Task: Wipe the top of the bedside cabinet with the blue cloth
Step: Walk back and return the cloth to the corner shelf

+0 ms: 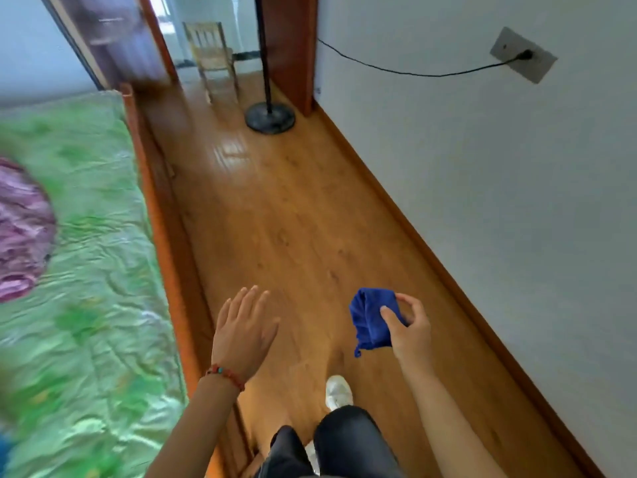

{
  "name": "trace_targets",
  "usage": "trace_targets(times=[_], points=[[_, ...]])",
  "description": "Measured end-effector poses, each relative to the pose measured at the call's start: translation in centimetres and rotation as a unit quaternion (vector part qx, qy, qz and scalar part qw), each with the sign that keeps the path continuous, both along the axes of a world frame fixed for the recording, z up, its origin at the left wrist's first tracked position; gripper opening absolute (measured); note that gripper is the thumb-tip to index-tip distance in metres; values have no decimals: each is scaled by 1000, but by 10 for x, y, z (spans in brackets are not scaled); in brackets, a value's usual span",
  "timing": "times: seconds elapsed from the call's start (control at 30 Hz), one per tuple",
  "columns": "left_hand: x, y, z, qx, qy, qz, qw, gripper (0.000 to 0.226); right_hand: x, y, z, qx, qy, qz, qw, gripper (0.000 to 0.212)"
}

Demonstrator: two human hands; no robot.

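My right hand [410, 326] pinches a bunched blue cloth [368, 322] between thumb and fingers, held in the air above the wooden floor at the lower middle right. My left hand [243, 329] hovers to the left of it, palm down, fingers straight and spread, holding nothing; a beaded bracelet circles its wrist. No bedside cabinet is in view.
A bed [79, 270] with a green cover and orange wooden frame runs along the left. A white wall [499, 201] with a socket and cable bounds the right. Ahead stand a black floor-stand base [270, 117], a doorway and a small wooden chair [212, 53]. My legs and white shoes are below.
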State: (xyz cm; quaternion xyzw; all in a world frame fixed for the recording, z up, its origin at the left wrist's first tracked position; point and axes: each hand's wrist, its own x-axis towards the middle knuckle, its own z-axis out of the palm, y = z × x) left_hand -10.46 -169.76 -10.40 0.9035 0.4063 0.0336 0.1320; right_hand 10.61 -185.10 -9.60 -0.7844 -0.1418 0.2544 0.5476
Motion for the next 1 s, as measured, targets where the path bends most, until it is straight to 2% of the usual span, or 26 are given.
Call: trace_targets(times=[0.17, 0.47, 0.67, 0.77, 1.0], points=[[20, 46, -2, 14, 10, 81, 997, 58, 43, 85, -5, 22, -1, 83, 996, 27], [102, 160, 9, 34, 27, 147, 988, 56, 142, 231, 6, 28, 14, 159, 987, 27], [131, 245, 10, 37, 17, 196, 980, 58, 177, 334, 12, 21, 18, 189, 982, 28], [140, 294, 9, 40, 21, 211, 977, 65, 186, 390, 8, 25, 26, 190, 981, 27], [151, 452, -10, 52, 10, 221, 974, 58, 202, 556, -4, 31, 13, 196, 980, 26]])
